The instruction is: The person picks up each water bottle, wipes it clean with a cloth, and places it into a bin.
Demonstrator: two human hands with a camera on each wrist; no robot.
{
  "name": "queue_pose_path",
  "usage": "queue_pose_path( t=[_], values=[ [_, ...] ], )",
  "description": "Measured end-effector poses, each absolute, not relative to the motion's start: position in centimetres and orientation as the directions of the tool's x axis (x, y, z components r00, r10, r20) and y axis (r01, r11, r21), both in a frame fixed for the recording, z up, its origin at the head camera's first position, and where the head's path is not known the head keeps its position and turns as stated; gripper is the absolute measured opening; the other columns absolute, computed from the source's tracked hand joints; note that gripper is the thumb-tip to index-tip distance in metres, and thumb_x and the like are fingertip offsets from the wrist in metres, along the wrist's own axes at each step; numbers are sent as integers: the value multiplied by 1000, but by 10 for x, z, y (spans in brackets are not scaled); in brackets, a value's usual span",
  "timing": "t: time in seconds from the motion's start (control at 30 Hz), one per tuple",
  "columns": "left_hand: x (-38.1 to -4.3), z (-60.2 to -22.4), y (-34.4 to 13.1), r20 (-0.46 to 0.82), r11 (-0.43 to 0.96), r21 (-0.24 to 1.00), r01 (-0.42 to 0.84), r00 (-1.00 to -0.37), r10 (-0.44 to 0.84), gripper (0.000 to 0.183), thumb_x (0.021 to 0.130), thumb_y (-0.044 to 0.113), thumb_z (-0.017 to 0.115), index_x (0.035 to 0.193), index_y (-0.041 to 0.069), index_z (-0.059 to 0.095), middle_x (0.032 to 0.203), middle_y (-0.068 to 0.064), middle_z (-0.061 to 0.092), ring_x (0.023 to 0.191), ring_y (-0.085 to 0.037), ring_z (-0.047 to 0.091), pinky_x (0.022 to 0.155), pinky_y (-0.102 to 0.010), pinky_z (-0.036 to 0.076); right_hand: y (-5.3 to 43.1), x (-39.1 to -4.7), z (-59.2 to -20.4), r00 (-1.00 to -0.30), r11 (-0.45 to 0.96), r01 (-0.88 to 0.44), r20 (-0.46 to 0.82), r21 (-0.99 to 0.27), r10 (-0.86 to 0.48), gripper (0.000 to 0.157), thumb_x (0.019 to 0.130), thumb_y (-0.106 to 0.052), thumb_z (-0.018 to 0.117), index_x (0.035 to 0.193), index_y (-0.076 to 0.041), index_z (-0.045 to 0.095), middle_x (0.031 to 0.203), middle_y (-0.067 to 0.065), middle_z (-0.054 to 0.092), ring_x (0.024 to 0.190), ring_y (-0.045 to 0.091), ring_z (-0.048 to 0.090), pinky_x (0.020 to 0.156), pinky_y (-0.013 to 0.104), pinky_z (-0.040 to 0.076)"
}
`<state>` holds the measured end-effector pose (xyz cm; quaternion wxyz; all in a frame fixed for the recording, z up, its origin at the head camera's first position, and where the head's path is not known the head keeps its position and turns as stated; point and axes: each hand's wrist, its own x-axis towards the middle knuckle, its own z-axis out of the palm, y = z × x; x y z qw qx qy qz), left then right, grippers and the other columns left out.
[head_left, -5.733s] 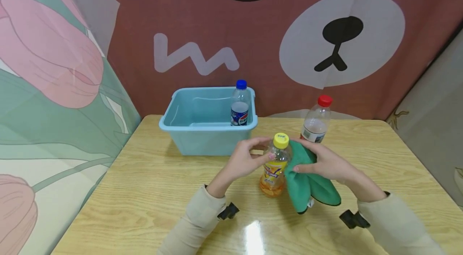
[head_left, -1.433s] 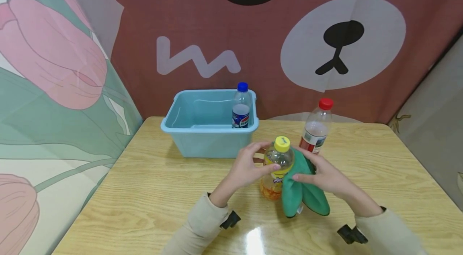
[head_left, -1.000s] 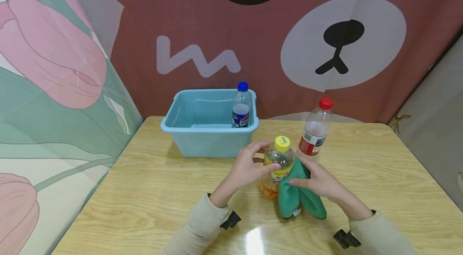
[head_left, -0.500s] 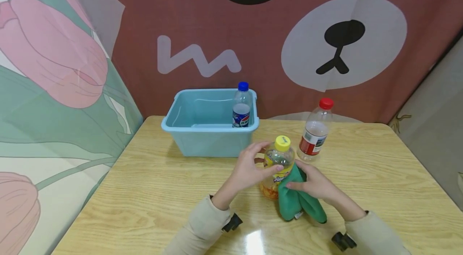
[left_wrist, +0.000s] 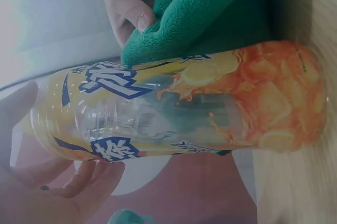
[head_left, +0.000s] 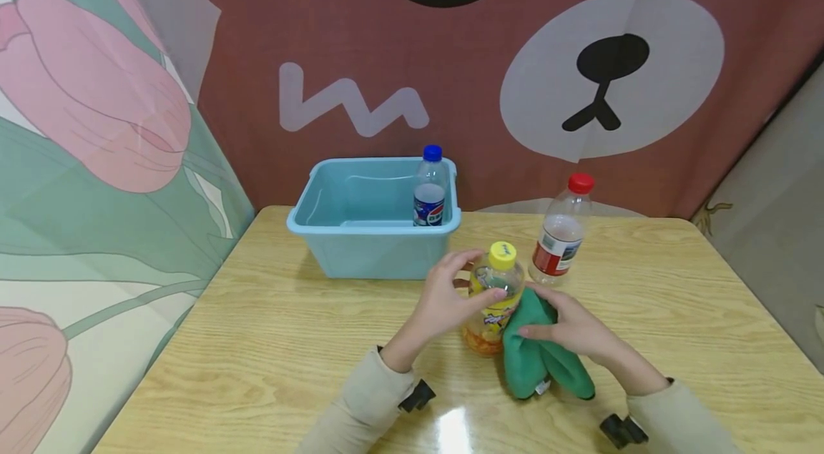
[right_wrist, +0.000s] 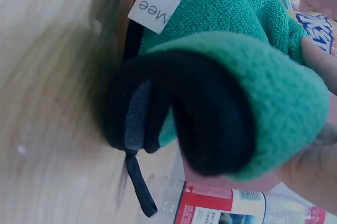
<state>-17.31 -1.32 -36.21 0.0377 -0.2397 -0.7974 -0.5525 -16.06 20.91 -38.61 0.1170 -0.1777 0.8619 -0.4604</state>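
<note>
My left hand [head_left: 444,302] grips the upper part of a clear plastic drink bottle [head_left: 496,314] with a yellow cap. The bottle stands upright on the table, and its yellow and orange label faces the left wrist view. Bunched in my right hand [head_left: 575,324] is a green cloth [head_left: 529,361], pressed to the bottle's right side. The cloth's lower folds hang near the tabletop. In the right wrist view the cloth [right_wrist: 247,39] shows black edging, a small white tag and a black loop. My right fingertips are partly hidden behind the cloth.
A light blue plastic bin [head_left: 373,254] stands at the back left, with a blue-capped Pepsi bottle [head_left: 428,200] upright inside it. Behind my right hand stands a red-capped bottle [head_left: 561,239] with a red and white label. A patterned curtain [head_left: 450,96] hangs behind the wooden table [head_left: 257,339].
Over these frames my right hand and the green cloth slide down the bottle's side, then shift slightly right and forward. My left hand keeps its grip on the bottle, which stays in place.
</note>
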Motion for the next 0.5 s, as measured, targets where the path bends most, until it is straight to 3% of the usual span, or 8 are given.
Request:
queue_pose_path(
  t=[0.23, 0.5],
  values=[
    [-176, -362, -15, 299, 240, 885, 399, -882, 365, 54, 80, 25, 71, 128, 9, 50, 117, -8, 51, 103, -20, 50, 80, -24, 48, 217, -158, -379, -904, 473, -215, -8, -855, -427, 74, 80, -24, 70, 139, -2, 32, 139, 23, 34, 126, 44, 28, 94, 64, 28],
    [-178, -363, -17, 260, 199, 916, 349, -892, 369, 58, 80, 21, 71, 130, 4, 45, 119, -10, 51, 105, -20, 50, 85, -27, 47, 220, -157, -368, -907, 473, -256, 41, -843, -418, 70, 81, -23, 70, 138, -5, 34, 135, 22, 38, 121, 42, 35, 91, 61, 33]
  ],
)
